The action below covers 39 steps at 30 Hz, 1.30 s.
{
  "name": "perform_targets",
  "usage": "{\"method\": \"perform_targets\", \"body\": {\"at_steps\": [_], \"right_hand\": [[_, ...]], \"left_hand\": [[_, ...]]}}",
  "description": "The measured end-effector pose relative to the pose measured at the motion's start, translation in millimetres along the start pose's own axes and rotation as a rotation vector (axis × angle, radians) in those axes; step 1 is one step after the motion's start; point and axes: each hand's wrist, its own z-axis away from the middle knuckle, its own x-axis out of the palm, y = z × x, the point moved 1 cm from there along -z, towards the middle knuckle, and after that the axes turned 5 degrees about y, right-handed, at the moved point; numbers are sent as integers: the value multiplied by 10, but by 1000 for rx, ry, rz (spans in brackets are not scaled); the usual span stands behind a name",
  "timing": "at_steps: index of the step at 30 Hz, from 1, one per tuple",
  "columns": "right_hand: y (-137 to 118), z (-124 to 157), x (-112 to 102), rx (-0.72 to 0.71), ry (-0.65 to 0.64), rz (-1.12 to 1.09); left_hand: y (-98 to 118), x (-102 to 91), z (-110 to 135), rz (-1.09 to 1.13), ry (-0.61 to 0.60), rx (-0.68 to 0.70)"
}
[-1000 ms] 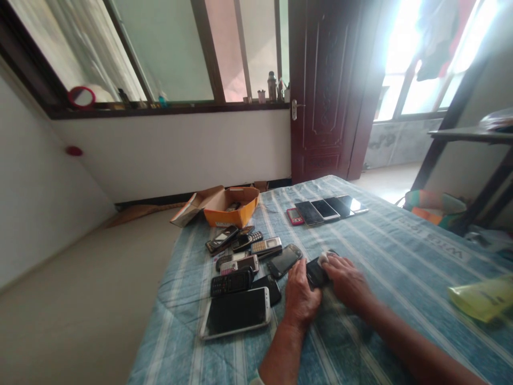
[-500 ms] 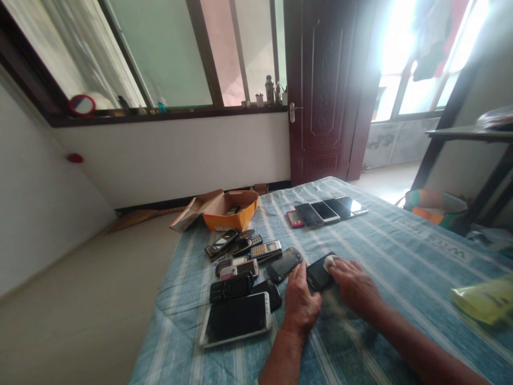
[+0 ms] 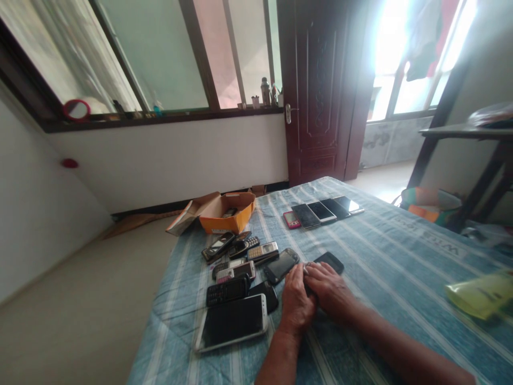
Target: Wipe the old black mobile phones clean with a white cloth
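Observation:
A black smartphone [image 3: 332,261] lies on the bed sheet, its lower left part hidden under my hands. My left hand [image 3: 297,303] grips the phone's left edge with fingers closed. Across its screen lies my right hand [image 3: 329,290], closed on a small white wipe [image 3: 306,269], of which only a bit shows between the fingers. The two hands touch at the fingertips. Just left of them rests another dark touchscreen phone [image 3: 282,266]. Below that are a black phone [image 3: 266,295], a black keypad phone [image 3: 227,289] and a large white-framed phone [image 3: 233,323].
Several older keypad phones [image 3: 262,250] are heaped near an open orange box [image 3: 228,220]. Farther back, several smartphones [image 3: 321,211] lie in a row beside a pink phone [image 3: 291,220]. A yellow plastic packet [image 3: 476,297] is at the right on the striped sheet [image 3: 385,262].
My right hand has slid the wipe left across the phone, from its upper right end to its left edge by my left hand. The camera view has shifted slightly.

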Motion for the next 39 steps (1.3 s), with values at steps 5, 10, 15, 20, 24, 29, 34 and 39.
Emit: {"method": "perform_targets", "body": {"at_steps": [5, 10, 15, 20, 24, 29, 34, 39], "right_hand": [[20, -60, -17, 19, -11, -18], [-45, -15, -112, -19, -58, -40], [-114, 50, -230, 6, -108, -44], [-94, 58, -262, 40, -140, -50], [35, 31, -255, 103, -134, 16], [248, 18, -274, 272, -100, 164], [256, 43, -231, 292, -43, 228], [56, 54, -159, 124, 21, 122]], "left_hand": [[-7, -4, -8, 5, 10, 11], [-22, -3, -1, 8, 12, -12], [-23, -19, 5, 30, 6, -34], [-24, -24, -4, 42, -5, -54], [-57, 4, -6, 45, -3, -48], [-58, 8, 11, 63, -18, -67], [-49, 0, 25, 78, -19, -68], [-74, 15, 18, 78, -19, -60]]}}
